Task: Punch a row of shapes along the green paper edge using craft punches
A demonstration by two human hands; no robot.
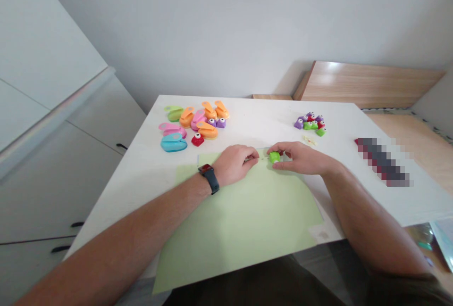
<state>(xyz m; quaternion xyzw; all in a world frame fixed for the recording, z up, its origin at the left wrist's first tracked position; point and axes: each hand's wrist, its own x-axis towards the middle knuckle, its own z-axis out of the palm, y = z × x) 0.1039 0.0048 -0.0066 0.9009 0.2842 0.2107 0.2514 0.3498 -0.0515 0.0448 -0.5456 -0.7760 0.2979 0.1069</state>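
A large sheet of light green paper (pixel 244 216) lies across the table and over its front edge. My left hand (pixel 235 162), with a dark watch on its wrist, is closed at the paper's far edge; its fingertips are pressed together there, and their grip is partly hidden. In my right hand (pixel 300 157) is a small green craft punch (pixel 274 157), held between thumb and fingers at the same edge. Tiny marks or bits show on the paper between my two hands, too small to make out.
Lever craft punches (pixel 187 117) in several colours stand at the back left, with a red small punch (pixel 197 139) nearby. More small punches (pixel 311 122) cluster at the back right, beside pale paper scraps (pixel 310 140). A blurred dark object (pixel 382 162) lies at the right.
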